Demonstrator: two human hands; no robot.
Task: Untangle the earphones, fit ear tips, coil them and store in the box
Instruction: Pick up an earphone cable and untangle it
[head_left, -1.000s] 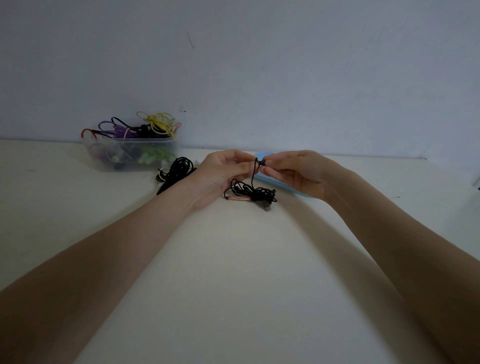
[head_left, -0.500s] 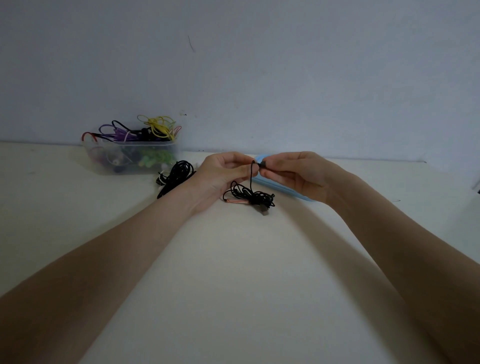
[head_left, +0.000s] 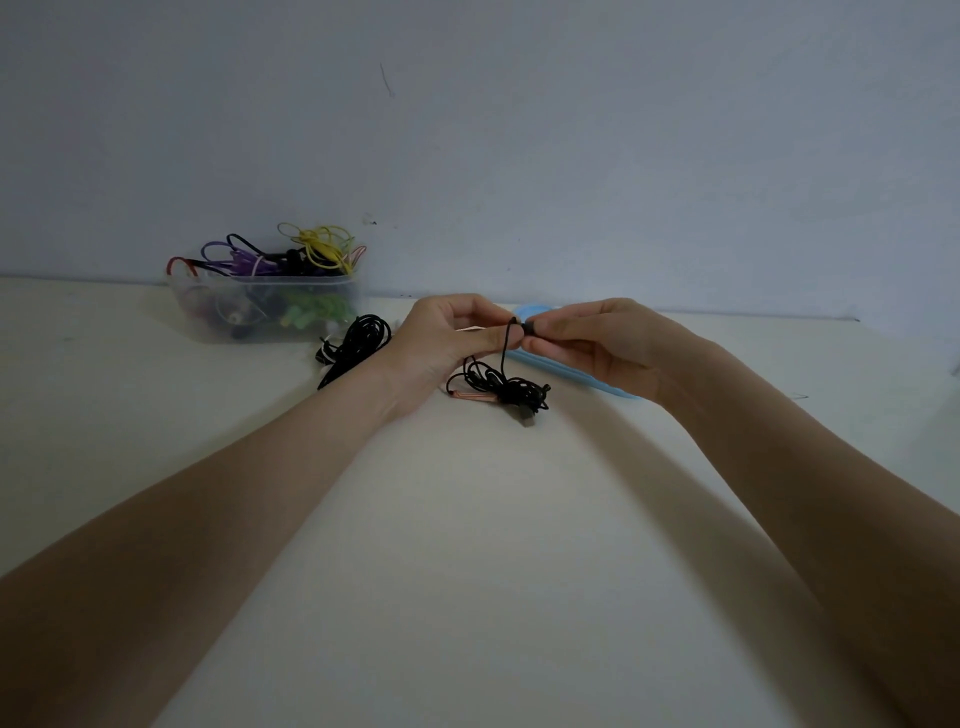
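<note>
Tangled black earphones (head_left: 498, 387) on table

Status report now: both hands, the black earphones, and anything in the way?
Left hand and right hand both pinch the black earphones at the earbud end. Cable bundle hangs tangled onto the table. Nothing in the way.

Two bare forearms in shot, no sleeves anywhere up to the frame edge. One coming in from about 8 o'clock, the other from about 4 o'clock. No watch, no bracelet, no rings showing on left hand (head_left: 441, 345) or right hand (head_left: 605, 343). Fingers (head_left: 558, 328) bare too, nails short and plain as far as visible. Dim lighting, so finer detail not really readable.
</note>
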